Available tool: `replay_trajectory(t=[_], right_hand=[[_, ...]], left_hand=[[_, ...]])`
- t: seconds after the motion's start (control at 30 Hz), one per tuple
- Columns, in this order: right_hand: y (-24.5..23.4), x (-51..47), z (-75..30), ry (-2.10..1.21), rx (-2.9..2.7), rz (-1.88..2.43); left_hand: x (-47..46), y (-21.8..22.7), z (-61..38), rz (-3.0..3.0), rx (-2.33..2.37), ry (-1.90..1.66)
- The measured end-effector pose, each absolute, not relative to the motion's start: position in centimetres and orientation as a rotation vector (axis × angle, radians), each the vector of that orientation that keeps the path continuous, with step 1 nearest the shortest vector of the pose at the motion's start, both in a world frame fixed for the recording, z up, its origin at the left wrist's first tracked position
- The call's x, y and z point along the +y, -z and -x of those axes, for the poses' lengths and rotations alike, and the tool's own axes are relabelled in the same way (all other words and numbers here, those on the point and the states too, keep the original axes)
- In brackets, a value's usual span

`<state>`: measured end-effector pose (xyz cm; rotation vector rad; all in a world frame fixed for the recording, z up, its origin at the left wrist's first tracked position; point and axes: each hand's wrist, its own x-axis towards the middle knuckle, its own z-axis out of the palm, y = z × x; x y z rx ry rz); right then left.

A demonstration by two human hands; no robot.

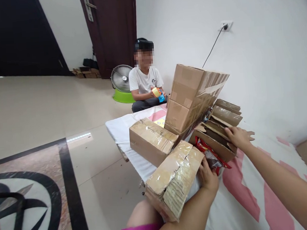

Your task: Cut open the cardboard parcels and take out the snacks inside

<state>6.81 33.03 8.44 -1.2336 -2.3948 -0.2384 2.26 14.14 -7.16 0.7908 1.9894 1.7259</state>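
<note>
A taped, worn cardboard box [175, 176] lies tilted over the near table edge, above my knee. My left forearm passes along its near side, and my left hand [209, 177] is closed against its right end, fingertips on the cardboard. Right beside those fingers is a red snack packet [211, 156] with a dark middle, leaning on an open cardboard box [213, 142]. My right hand [239, 137] grips the upper edge of that open box at its raised flaps. Its inside is mostly hidden.
Another taped box [153, 139] sits on the cloth-covered table [117, 126]. Tall stacked cartons [188, 88] stand behind, with more open boxes [226, 110] by the wall. A seated person [146, 80] holds a tape dispenser [158, 93]. A fan [122, 78] is on the floor.
</note>
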Motion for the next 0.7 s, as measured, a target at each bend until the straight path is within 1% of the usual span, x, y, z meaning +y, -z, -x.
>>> replay_trajectory(t=[0.13,0.17,0.23,0.37,0.5,0.7], right_hand=[[-7.4,25.9,-5.7,0.299,-2.652,0.832],[-6.9,24.5,-5.6,0.359,-2.745,0.704],[-5.7,22.5,-5.4,0.492,-2.891,0.589],[-4.0,21.8,-5.2,0.692,-2.975,0.788],[-4.0,22.5,-5.3,0.832,-2.951,0.851],[-4.3,23.7,-5.8,0.914,-2.921,0.902]], left_hand=[[14.0,7.0,-2.3,-0.832,1.929,-1.726],[14.0,6.9,-2.3,-0.842,1.919,-1.746],[14.0,6.9,-2.2,-0.841,1.9,-1.787],[14.2,7.1,-2.2,-0.74,1.851,-1.753],[14.2,7.0,-2.5,-0.729,1.847,-1.723],[13.5,6.0,-2.7,-0.8,1.857,-1.602]])
